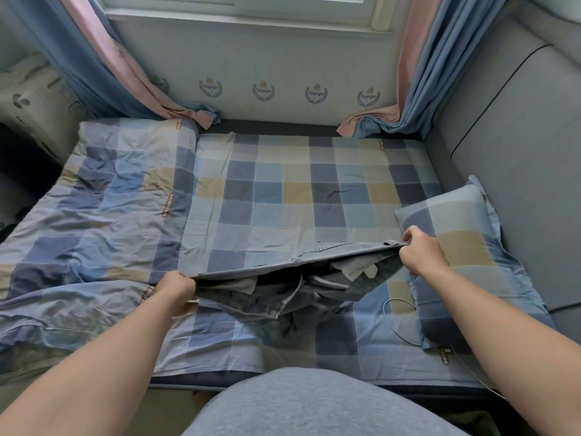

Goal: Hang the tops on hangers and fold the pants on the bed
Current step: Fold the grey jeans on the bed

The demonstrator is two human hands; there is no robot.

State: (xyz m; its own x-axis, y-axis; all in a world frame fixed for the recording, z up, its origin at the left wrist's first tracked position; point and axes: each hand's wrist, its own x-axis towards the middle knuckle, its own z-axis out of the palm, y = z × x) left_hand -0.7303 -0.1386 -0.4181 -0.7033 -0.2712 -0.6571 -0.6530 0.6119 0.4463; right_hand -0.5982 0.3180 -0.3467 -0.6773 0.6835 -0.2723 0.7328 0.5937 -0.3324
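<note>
A pair of grey-blue denim pants is held up over the near part of the checked bed. Its waistband is stretched wide between my hands, and the inside with its pale pocket linings faces me. My left hand grips the left end of the waistband. At the right end, my right hand pinches the waistband near the pillow. The pant legs hang below out of sight. No tops or hangers are in view.
A crumpled checked duvet covers the bed's left side. A matching pillow lies at the right, with a thin white cable beside it. Curtains drape onto the far corners under the window. A grey padded wall panel runs along the right.
</note>
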